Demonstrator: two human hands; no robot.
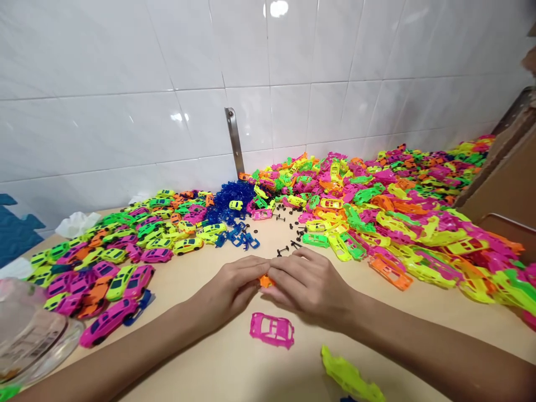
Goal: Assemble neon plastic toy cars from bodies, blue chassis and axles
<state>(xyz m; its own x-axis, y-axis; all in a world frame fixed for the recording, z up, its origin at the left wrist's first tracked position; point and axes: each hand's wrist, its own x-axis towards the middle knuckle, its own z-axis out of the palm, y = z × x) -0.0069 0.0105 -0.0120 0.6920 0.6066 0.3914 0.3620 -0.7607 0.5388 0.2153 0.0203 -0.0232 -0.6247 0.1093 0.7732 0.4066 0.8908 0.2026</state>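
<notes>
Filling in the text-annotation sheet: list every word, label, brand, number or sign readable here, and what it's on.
Readable text: none.
Clear plastic container, lower left: small print and what looks like a barcode, too blurred to read.
Held orange piece: no lettering visible.
Pink car shell: no lettering visible.
</notes>
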